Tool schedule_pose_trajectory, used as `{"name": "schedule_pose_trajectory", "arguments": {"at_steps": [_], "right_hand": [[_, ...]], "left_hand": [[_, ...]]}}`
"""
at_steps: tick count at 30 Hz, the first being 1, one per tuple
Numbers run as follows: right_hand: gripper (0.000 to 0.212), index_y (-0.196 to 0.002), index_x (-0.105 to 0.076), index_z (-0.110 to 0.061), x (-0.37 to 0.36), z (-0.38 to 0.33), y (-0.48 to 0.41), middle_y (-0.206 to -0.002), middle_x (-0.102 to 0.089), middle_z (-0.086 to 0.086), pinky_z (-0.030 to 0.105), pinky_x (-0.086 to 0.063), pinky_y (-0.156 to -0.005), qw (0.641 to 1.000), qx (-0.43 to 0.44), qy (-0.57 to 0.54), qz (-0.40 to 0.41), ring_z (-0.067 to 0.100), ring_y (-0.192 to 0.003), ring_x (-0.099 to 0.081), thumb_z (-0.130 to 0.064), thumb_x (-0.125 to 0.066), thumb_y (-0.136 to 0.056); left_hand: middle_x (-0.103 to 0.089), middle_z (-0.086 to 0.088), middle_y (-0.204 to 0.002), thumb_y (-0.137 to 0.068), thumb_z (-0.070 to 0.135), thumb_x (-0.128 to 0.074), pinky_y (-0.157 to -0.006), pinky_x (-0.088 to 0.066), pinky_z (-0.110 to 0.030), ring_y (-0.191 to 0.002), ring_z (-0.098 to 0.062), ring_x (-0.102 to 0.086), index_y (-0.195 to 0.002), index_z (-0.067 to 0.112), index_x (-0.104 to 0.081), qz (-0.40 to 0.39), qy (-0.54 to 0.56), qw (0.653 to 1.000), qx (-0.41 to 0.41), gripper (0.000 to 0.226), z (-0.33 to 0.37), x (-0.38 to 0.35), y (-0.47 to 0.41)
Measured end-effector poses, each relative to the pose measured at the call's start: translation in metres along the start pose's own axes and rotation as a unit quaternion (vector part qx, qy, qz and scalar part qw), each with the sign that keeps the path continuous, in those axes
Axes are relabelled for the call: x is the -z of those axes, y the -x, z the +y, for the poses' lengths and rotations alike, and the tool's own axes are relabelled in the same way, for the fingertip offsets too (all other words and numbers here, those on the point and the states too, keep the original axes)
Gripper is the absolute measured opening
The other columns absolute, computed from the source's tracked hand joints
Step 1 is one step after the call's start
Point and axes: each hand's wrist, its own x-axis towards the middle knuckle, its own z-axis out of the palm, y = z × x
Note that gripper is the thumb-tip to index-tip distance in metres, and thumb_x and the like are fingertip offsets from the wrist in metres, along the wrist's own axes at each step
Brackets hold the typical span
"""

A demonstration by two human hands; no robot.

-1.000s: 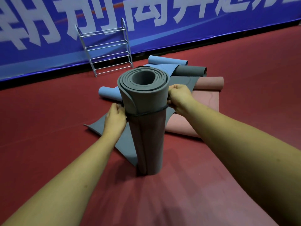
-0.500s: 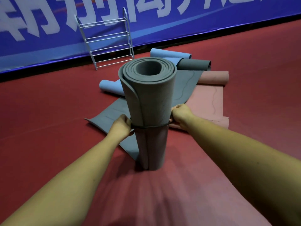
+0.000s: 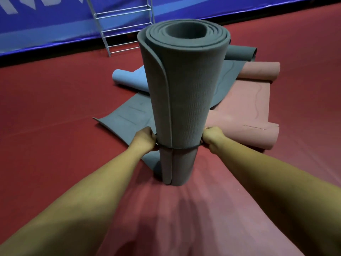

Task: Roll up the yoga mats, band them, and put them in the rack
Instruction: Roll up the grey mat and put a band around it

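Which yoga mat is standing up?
The grey rolled mat whose band the left hand and right hand grip. The blue mat, pink mat and flat grey mat lie on the floor.

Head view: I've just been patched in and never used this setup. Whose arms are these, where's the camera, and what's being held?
There is no machine here. A person works with bare hands, and the only camera sits on their head, looking forward and down, so both forearms reach in from the bottom edge. The left hand and right hand each grip a thin dark band on either side of a rolled grey mat, which stands upright on the red floor. The band circles the roll low down. Behind it lie a flat grey mat, a pink mat and a light blue mat. The wire rack stands at the back.
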Motion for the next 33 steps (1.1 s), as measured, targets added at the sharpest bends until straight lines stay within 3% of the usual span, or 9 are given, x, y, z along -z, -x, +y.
{"name": "schedule_pose_trajectory", "arguments": {"at_steps": [2,5,7,10,12,14,20,26,33], "right_hand": [[0.037,-0.060,-0.047,-0.011,0.004,-0.007,-0.004,-0.050,-0.048,0.007,0.016,-0.040,-0.037,0.999,0.021,-0.032,-0.017,0.019,-0.050,-0.043,0.011,-0.050,-0.090],[0.033,-0.069,-0.055,-0.011,0.020,-0.012,-0.004,-0.059,-0.056,0.002,0.024,-0.043,-0.060,0.995,0.041,-0.055,-0.076,0.017,-0.062,-0.048,0.012,-0.050,-0.092],[0.030,-0.098,-0.065,-0.011,0.037,-0.015,0.001,-0.075,-0.067,0.004,0.023,-0.049,-0.072,0.982,0.029,-0.072,-0.172,0.015,-0.071,-0.061,0.011,-0.046,-0.094],[0.057,-0.136,-0.054,-0.036,0.058,-0.029,0.008,-0.095,-0.072,-0.002,0.032,-0.046,-0.089,0.956,0.046,-0.033,-0.288,0.012,-0.085,-0.066,-0.004,-0.061,-0.089],[0.072,-0.140,-0.047,-0.043,0.059,-0.038,0.013,-0.123,-0.068,-0.012,0.038,-0.042,-0.097,0.940,0.082,0.047,-0.327,0.013,-0.112,-0.062,-0.024,-0.079,-0.078],[0.086,-0.142,-0.045,-0.035,0.052,-0.040,0.016,-0.137,-0.061,-0.010,0.044,-0.043,-0.106,0.938,0.113,0.062,-0.322,0.016,-0.126,-0.058,-0.033,-0.089,-0.069],[0.075,-0.140,-0.045,-0.021,0.037,-0.042,0.016,-0.118,-0.071,0.001,0.023,-0.057,-0.081,0.949,0.181,0.023,-0.258,0.013,-0.105,-0.071,-0.011,-0.085,-0.076],[0.061,-0.124,-0.058,-0.021,0.018,-0.057,-0.011,-0.111,-0.075,0.005,0.026,-0.057,-0.085,0.954,0.200,-0.016,-0.223,0.019,-0.102,-0.073,-0.005,-0.086,-0.073],[0.060,-0.124,-0.058,-0.021,0.024,-0.111,-0.013,-0.105,-0.076,0.009,0.024,-0.056,-0.079,0.963,0.158,-0.007,-0.216,0.019,-0.098,-0.074,-0.007,-0.086,-0.073]], "left_hand": [[-0.066,-0.019,-0.088,-0.095,0.005,-0.046,-0.048,-0.051,-0.024,-0.067,-0.026,-0.068,-0.078,0.008,-0.048,0.030,0.032,0.999,-0.003,0.017,0.008,-0.003,0.002],[-0.068,-0.024,-0.097,-0.099,0.009,-0.046,-0.063,-0.060,-0.036,-0.069,-0.027,-0.070,-0.084,0.009,-0.048,0.039,0.107,0.993,-0.018,0.016,0.012,-0.003,0.007],[-0.069,-0.020,-0.094,-0.097,0.008,-0.051,-0.076,-0.060,-0.036,-0.069,-0.022,-0.068,-0.105,0.012,-0.054,0.016,0.148,0.989,-0.021,0.009,0.015,0.004,0.016],[-0.062,-0.004,-0.067,-0.090,0.000,-0.051,-0.086,-0.049,-0.034,-0.057,-0.008,-0.060,-0.136,0.030,-0.046,-0.135,0.274,0.951,-0.046,0.055,0.021,0.022,0.032],[-0.072,0.002,-0.085,-0.083,0.012,-0.062,-0.094,-0.044,-0.033,-0.083,-0.005,-0.068,-0.134,0.046,-0.043,-0.218,0.291,0.929,-0.068,0.064,0.026,0.030,0.039],[-0.072,0.006,-0.115,-0.073,0.024,-0.074,-0.097,-0.045,-0.031,-0.111,-0.007,-0.065,-0.129,0.053,-0.042,-0.223,0.289,0.928,-0.080,0.071,0.031,0.030,0.039],[-0.070,0.011,-0.108,-0.089,0.023,-0.070,-0.077,-0.053,-0.015,-0.092,0.006,-0.068,-0.138,0.041,-0.041,-0.099,0.307,0.940,-0.114,0.059,0.047,0.012,0.030],[-0.070,0.003,-0.106,-0.080,0.026,-0.079,-0.073,-0.053,-0.023,-0.086,0.001,-0.069,-0.135,0.031,-0.056,-0.006,0.317,0.942,-0.106,0.060,0.051,0.013,-0.008],[-0.069,0.003,-0.100,-0.085,0.017,-0.074,-0.057,-0.052,-0.015,-0.073,0.004,-0.068,-0.138,0.022,-0.054,-0.018,0.352,0.934,-0.061,0.057,0.099,0.035,-0.024]]}}
